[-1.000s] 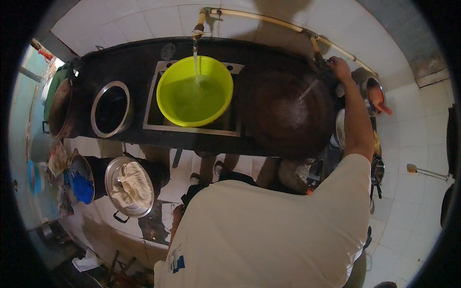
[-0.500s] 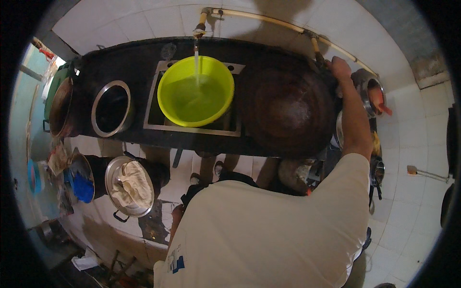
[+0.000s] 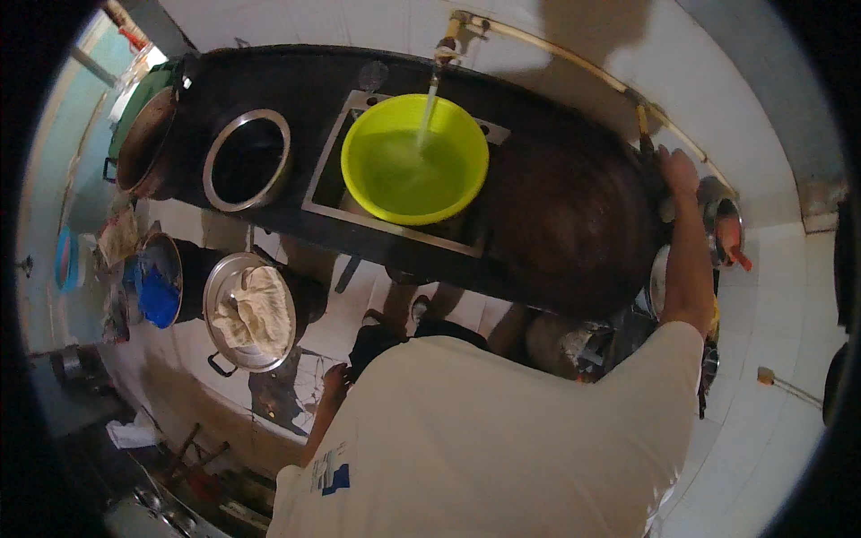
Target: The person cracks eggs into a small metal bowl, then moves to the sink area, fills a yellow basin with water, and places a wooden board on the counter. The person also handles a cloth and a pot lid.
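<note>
A bright yellow-green basin (image 3: 359, 184) sits over the metal-rimmed sink, part filled with water. Water runs into it from the wall faucet (image 3: 441, 58). At the counter's far right, my right hand (image 3: 679, 172) is closed at a second tap (image 3: 647, 143) on the wall pipe; the exact hold of the fingers is partly hidden. Left of that tap lies a large round brown lid (image 3: 574, 224). Low by my side hangs my left hand (image 3: 336, 381), loosely open and with nothing visible in it.
A metal-rimmed pot (image 3: 211, 166) is set in the dark counter on the left. Below stands a metal pan (image 3: 215, 309) with a pale cloth (image 3: 260, 309), beside a container with a blue bag (image 3: 160, 300). A pot with a reddish-orange item (image 3: 731, 238) stands far right.
My view has shifted, so the counter appears further right and tilted. My right hand stays by the right-hand tap. More of my left hand shows now. Water keeps running into the basin.
</note>
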A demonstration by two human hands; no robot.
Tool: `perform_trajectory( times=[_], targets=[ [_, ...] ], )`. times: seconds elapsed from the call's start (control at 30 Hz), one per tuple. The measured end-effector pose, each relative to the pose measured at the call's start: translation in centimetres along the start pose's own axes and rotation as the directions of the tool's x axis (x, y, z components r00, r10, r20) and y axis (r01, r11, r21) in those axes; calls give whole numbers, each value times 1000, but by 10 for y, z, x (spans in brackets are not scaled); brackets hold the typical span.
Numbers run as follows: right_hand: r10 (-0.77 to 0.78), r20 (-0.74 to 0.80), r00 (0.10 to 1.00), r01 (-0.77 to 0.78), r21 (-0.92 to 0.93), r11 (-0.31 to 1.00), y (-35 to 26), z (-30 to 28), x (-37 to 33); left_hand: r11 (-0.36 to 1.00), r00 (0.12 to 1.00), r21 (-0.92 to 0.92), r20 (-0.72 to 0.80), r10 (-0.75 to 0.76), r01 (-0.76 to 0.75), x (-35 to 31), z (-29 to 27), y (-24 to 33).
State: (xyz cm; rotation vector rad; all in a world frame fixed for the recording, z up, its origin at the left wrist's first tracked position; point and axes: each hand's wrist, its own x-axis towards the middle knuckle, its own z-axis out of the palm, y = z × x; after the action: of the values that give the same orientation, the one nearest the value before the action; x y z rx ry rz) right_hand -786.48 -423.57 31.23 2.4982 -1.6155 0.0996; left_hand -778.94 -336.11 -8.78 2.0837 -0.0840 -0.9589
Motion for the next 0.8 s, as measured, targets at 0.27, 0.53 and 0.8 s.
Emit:
perform_trajectory(
  times=[0.27, 0.53, 0.8],
  targets=[
    [-146, -186, 972, 176, 151, 973, -19, 6, 6, 949, 997, -306, 2, -76, 73, -7, -8, -26],
    [-509, -280, 814, 574, 250, 780, -109, 48, -3, 691, 944, 646, 176, 278, -324, -14, -33, -57],
    [-509, -59, 859, 444, 583, 681, -252, 51, -85, 803, 982, 585, -56, 178, -112, -8, -15, -147]
  ],
)
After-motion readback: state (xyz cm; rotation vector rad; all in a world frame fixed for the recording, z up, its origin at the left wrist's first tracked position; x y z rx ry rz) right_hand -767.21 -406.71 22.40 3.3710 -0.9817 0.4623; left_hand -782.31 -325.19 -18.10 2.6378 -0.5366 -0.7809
